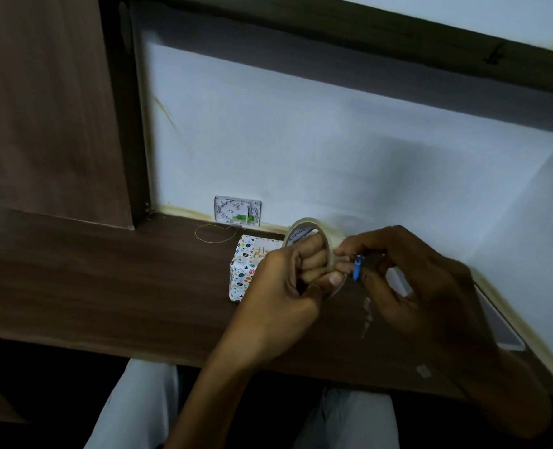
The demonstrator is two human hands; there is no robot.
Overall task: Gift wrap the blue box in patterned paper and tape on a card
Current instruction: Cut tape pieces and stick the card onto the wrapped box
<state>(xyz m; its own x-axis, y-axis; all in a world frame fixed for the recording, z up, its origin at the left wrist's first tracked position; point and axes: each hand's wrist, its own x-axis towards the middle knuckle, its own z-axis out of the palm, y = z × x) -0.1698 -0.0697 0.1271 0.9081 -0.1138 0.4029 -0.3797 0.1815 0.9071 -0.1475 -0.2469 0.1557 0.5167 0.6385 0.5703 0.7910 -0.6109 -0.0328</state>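
Here, a person's two hands work together just above a dark wooden table [106, 270]. The left hand [288, 286] has its grip closed on a tape roll [335, 244], fingers through the core and thumb pressed on the outer band. The right hand [414, 280] meets it in a narrow grip, pinching a small blue tool [357, 267], probably a cutter, right against the roll. Whether it also holds the tape's free end is too dim to tell.

Just behind the left grip, partly hidden by it, the wrapped box [242, 273] sits on the table in patterned paper. A card [263, 251] with gold lettering lies on its top.

The risks look small but real. The blue tool works right beside the left thumb, so a slip could nick it. A freed strip could curl back and stick to itself or to the fingers. With neither hand on the box, the card may slide before any tape reaches it.
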